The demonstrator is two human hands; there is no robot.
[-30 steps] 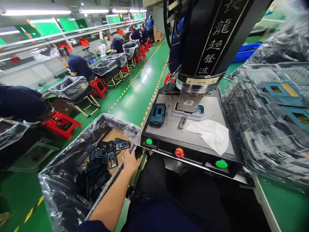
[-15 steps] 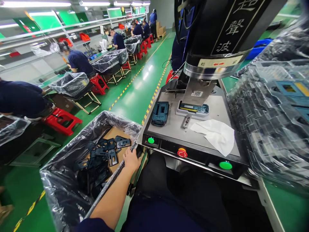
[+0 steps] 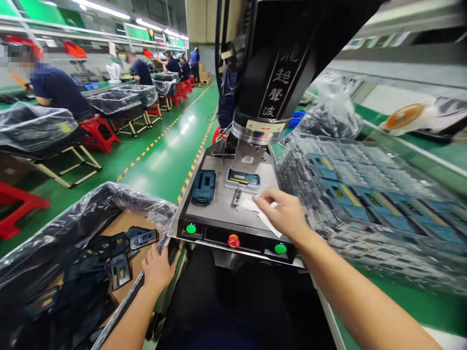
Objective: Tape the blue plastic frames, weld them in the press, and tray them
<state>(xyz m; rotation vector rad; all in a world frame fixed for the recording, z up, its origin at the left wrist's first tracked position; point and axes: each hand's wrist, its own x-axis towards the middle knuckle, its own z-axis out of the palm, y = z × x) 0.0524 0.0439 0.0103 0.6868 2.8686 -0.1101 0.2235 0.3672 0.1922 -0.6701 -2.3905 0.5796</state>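
Note:
My left hand is closed over the near rim of a plastic-lined bin, its fingers hooked across the edge. Dark plastic housings lie heaped inside the bin on cardboard. Over the press table, my right hand has its fingers curled, thumb and forefinger pinching the edge of a crumpled white wipe. Just behind it, a blue-green housing with a yellow strip sits in a pale fixture under the metal horn. A second housing lies on the table's left side.
On the table's front are green buttons and a red stop button. Stacked clear trays holding blue-green parts rise at the right. Beyond the yellow-black floor line, co-workers sit at a bench to the left.
My right hand has come into view from the right and reached the white wipe. The view has turned rightward, showing more of the tray stack. My left hand stays on the bin rim.

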